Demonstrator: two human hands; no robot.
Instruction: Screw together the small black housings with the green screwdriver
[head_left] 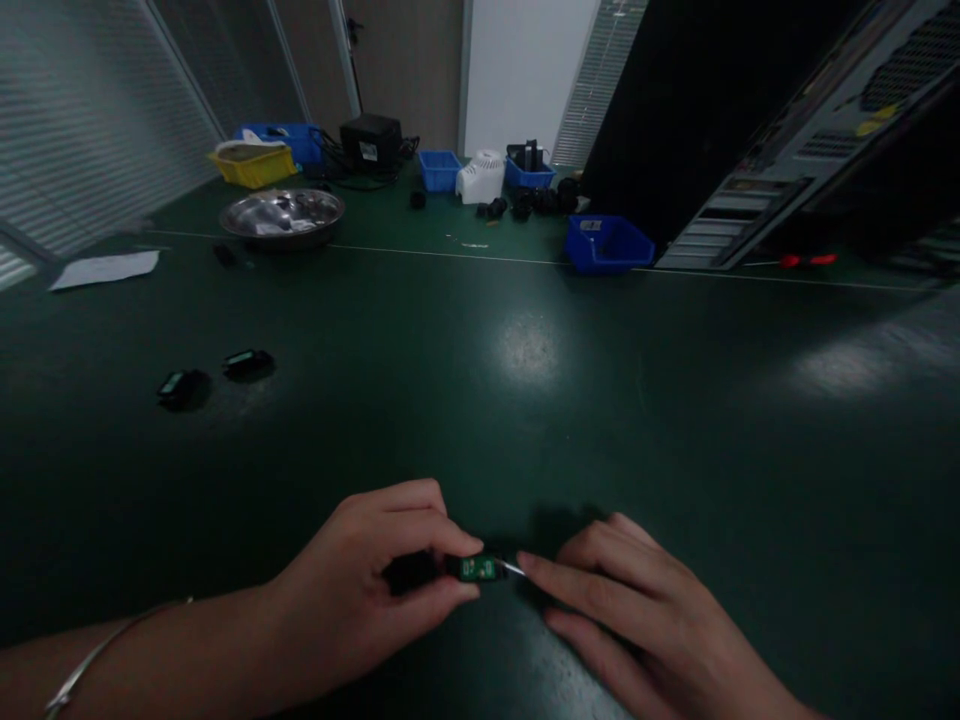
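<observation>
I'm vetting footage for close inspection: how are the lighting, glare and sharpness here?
Head view: dim overall, with pale glare on the table, near its middle and at far right; head view: shadow beside the right hand, the black panel nearly featureless; head view: fine detail on the board too soft to read.

Left hand pinches small black part (478,569) with green circuit board between thumb and index finger. Right hand (645,605) holds thin metal tool (514,568), tip at part's right end. Bracelet (82,668) on left wrist. Both hands low over green table (465,420). Farther left: two black pieces (248,363), near each other. Beyond: paper sheet (105,269), metal bowl (281,240), yellow bin (259,172), white plastic housing (481,182). Blue bin (609,257) at far right, beside metal case (814,135).
</observation>
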